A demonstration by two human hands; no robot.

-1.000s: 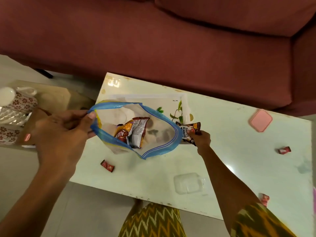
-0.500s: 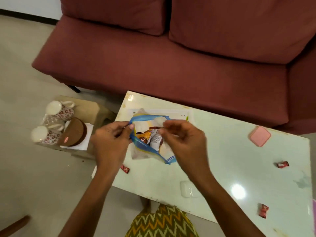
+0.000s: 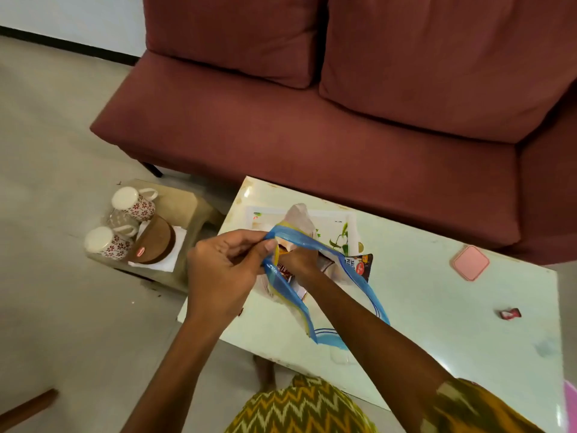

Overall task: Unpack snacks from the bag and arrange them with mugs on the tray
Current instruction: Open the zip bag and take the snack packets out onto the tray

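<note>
left hand (image 3: pixel 224 270) pinched the blue zip rim of the bag (image 3: pixel 298 215), fingers curled on it. right hand (image 3: pixel 301 260) was inside the bag mouth among snack packets (image 3: pixel 282 270), its fingers hidden, so can't tell its grip. bag lay over the white tray (image 3: pixel 331 217) on the desk (image 3: pixel 437 307). peanut packet (image 3: pixel 362 265) lay just beside the bag. mugs (image 3: pixel 134 201) sat on a stool (image 3: pixel 187 201) left of the desk.

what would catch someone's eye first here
The two hands at the centre: the left hand pinches the blue rim of a zip bag over the table, and the right hand is inside it. Behind them a big maroon sofa fills the top. Patterned mugs sit on a low stool at left.
</note>
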